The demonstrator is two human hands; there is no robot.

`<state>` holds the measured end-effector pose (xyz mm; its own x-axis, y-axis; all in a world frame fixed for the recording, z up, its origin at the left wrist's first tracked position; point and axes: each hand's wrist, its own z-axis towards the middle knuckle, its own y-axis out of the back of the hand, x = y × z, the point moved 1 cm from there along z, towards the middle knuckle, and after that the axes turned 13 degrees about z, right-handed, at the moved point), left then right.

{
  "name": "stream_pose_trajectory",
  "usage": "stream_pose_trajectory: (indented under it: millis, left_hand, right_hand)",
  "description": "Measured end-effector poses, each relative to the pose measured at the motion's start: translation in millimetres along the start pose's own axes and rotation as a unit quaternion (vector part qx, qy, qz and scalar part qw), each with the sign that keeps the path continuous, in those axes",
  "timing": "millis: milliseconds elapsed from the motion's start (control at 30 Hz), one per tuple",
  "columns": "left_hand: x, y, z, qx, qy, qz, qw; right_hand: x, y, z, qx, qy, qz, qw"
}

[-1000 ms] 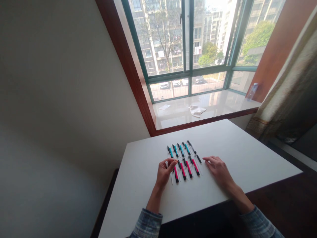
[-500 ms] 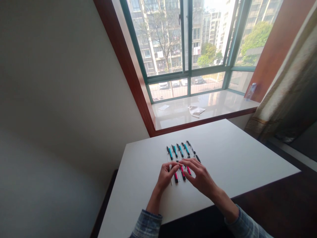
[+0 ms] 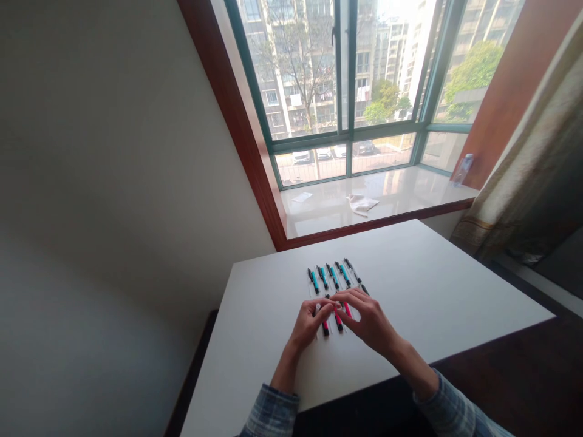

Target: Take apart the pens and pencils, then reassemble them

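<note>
My left hand (image 3: 308, 321) is closed, with the light end of a small white tube-like piece (image 3: 317, 308) showing between its thumb and fingers. The rest of that piece is hidden. At its fingertips, my right hand (image 3: 368, 315) meets it in a pinch; what lies between those fingers is too small to make out. Beneath both hands lie pink and black pen parts (image 3: 338, 321), partly covered. Beyond them is a row of blue and black pen parts (image 3: 330, 276), thin clear pieces between them. A black and clear pen part (image 3: 354, 270) lies at that row's right end.
All the pen parts rest on a white table (image 3: 432, 291). Behind it, a windowsill (image 3: 319, 221) holds a crumpled white cloth (image 3: 362, 204), a flat white paper (image 3: 301, 197) and a clear bottle (image 3: 463, 169). A curtain (image 3: 514, 158) hangs at the right.
My right thumb has come in toward the index finger, narrowing the gap. The left hand has shifted slightly right, still closed round the white piece. The laid-out pen parts look unmoved.
</note>
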<state>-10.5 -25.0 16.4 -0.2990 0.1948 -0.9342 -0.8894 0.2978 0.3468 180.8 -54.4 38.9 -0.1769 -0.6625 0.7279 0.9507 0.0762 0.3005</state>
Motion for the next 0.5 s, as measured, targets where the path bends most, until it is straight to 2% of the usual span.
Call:
stream_pose_trajectory:
  millis: [133,300,500]
  left_hand:
    - [3.2,2.5,0.9,-0.044,0.020,-0.048,0.998]
    - [4.5,1.7,0.8,-0.034,0.023,-0.054,0.998]
    - [7.5,0.7,0.7,-0.028,0.018,-0.049,0.998]
  right_hand:
    - [-24.5,21.6,-6.7,-0.022,-0.034,-0.030,0.999]
    - [-65.9,48.8,-19.1,-0.039,-0.078,-0.073,0.994]
    - [-87.1,49.3,-27.1,-0.029,-0.105,-0.081,0.991]
